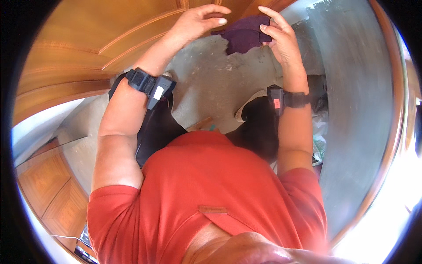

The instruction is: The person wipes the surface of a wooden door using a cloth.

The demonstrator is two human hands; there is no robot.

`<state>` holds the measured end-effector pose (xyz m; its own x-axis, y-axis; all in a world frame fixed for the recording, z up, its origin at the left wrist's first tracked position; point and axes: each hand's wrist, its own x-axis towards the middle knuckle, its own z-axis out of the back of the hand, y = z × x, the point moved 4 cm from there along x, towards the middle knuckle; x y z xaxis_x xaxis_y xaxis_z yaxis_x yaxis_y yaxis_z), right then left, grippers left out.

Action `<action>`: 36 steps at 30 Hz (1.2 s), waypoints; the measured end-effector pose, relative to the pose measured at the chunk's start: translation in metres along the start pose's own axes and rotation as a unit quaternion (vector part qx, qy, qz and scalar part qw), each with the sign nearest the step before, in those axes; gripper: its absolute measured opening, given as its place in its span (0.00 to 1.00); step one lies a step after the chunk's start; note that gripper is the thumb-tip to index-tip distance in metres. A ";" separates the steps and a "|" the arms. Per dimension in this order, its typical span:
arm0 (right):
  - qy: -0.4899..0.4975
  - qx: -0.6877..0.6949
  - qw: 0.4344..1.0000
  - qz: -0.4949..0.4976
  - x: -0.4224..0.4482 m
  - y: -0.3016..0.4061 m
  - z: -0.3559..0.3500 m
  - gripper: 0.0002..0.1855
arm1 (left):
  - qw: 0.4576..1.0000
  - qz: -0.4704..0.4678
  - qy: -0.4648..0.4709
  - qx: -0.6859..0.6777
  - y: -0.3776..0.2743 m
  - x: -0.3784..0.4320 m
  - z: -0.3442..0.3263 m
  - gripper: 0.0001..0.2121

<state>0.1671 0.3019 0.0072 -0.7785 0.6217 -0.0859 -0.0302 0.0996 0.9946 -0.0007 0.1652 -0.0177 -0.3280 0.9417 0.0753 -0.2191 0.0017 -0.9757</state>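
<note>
A dark purple piece of cloth [245,34] with a wavy lower edge hangs from my right hand [280,36]. The thumb and fingers of that hand pinch its right end. To the left of the cloth is my left hand [206,20], thumb and fingers apart, with nothing seen between them. Its fingers point toward the cloth's left end but look apart from it. Both hands are in front of a brown wooden door [132,36] with raised moulding.
Grey floor [211,72] lies below my hands, and my shoes [249,105] stand on it. A grey wall surface [356,99] edged with wood trim [397,82] curves along the right. Plastic bags [319,138] lie beside my right arm. Wooden panelling [49,184] is at lower left.
</note>
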 end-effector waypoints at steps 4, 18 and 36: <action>0.155 0.036 0.987 -0.020 -0.003 0.005 -0.017 0.24 | 0.984 0.065 0.069 -0.151 0.003 -0.001 -0.015 0.19; 0.097 0.035 0.995 -0.009 -0.002 0.003 -0.021 0.12 | 0.880 0.085 -0.033 -0.466 -0.014 0.005 -0.004 0.13; 0.011 -0.211 0.968 0.136 -0.003 -0.007 -0.050 0.10 | 0.852 0.081 0.044 -0.516 -0.011 0.008 -0.015 0.18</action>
<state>0.1383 0.2604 0.0030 -0.8067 0.5630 0.1797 -0.0712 -0.3944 0.9162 0.0132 0.1779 -0.0095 -0.1966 0.9793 -0.0487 0.7611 0.1211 -0.6372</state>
